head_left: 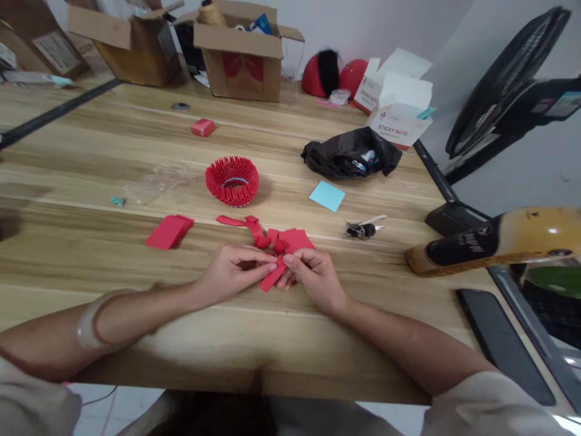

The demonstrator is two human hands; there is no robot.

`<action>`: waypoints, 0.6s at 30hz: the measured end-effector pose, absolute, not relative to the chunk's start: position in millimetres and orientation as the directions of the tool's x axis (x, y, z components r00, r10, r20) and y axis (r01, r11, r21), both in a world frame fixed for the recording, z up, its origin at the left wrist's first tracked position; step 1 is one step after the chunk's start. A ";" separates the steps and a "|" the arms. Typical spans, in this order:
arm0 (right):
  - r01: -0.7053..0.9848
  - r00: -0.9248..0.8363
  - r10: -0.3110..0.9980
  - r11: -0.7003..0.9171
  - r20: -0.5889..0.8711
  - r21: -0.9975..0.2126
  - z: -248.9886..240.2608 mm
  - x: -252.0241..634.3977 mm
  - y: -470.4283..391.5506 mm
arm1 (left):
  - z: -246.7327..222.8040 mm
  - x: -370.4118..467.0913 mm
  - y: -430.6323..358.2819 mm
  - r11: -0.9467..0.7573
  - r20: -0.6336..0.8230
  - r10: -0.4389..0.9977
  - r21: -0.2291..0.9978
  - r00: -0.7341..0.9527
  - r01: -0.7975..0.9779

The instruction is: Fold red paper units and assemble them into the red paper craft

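Note:
Between them, my left hand (242,271) and my right hand (313,275) pinch a narrow red paper strip (271,280) above the table. Both hands are closed, fingertips close together near the strip's upper end. Just beyond them lie several folded red paper pieces (258,235) in a loose row, beside flat red paper sheets (297,239). Left of my left hand is a small stack of red paper (169,232). A round red bowl made of many folded paper units (232,181) stands farther back, with a light blue ring visible inside.
Toward the right lie a blue sticky note (327,195), a small keyring-like bundle (364,227), a black plastic bag (351,154), a bottle (490,239) and a phone (503,342). Cardboard boxes (245,66) and a sticky note box (399,115) line the back. A fan (503,85) stands right.

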State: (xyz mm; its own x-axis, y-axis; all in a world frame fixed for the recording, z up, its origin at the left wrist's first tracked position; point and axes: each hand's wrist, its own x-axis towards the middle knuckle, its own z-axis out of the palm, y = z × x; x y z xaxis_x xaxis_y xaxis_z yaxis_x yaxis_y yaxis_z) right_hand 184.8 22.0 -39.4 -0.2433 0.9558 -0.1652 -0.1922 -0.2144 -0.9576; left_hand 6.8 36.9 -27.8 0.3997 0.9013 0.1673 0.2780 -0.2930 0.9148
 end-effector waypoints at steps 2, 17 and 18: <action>-0.169 -0.227 0.961 -0.202 -0.161 -0.965 -39.3 184.9 22.1 | -26.8 7.1 36.4 -0.297 0.174 0.902 0.914 0.394 0.276; -0.147 -0.227 0.967 -0.154 -0.118 -0.977 -39.9 184.4 21.9 | -29.4 6.0 38.0 -0.286 0.162 0.918 0.903 0.363 0.321; -0.157 -0.226 0.967 -0.157 -0.119 -0.975 -39.8 184.4 22.1 | -29.5 5.7 38.2 -0.283 0.158 0.915 0.907 0.371 0.313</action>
